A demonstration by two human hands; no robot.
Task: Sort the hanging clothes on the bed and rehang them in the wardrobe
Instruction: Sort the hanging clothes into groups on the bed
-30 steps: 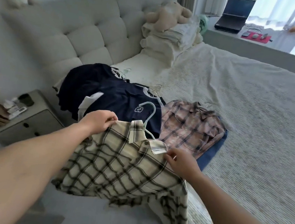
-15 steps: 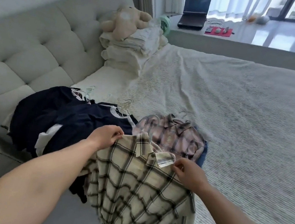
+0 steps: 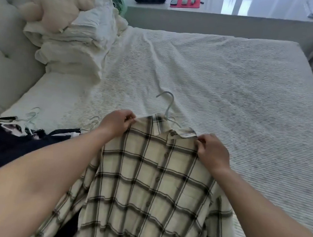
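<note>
Lifted clear, plaid shirt [image 3: 155, 187] hides the pink one; left hand [image 3: 116, 123], right hand [image 3: 211, 151] pinch its shoulders.

Between the hands, a cream-and-black checked woven cloth shirt [image 3: 153, 187], matt, on a smooth pale-blue plastic hanger [image 3: 168, 106]; beyond them, a ribbed matt white cloth bedspread [image 3: 233, 92].
</note>
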